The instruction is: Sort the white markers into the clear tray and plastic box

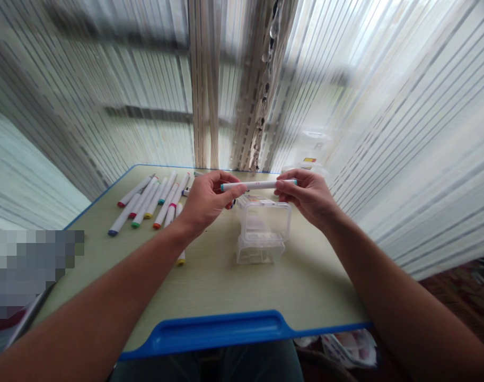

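Observation:
A white marker (pixel 261 185) with light-blue ends is held level above the table by both hands. My left hand (pixel 210 199) pinches its left end between thumb and fingers. On the right end, my right hand (pixel 307 193) grips it the same way. Below the marker stands a clear plastic case (pixel 265 228) with its lid raised. Several white markers with coloured ends, such as an orange-tipped marker (pixel 162 212) and a blue-tipped marker (pixel 122 217), lie loose to the left. Part of that pile is hidden behind my left hand and forearm.
The pale table (pixel 226 292) has a blue edge and a blue pen groove (pixel 218 330) at the front. Striped string curtains (pixel 154 79) hang right behind it. A transparent package (pixel 311 154) with a small coloured label stands at the back right.

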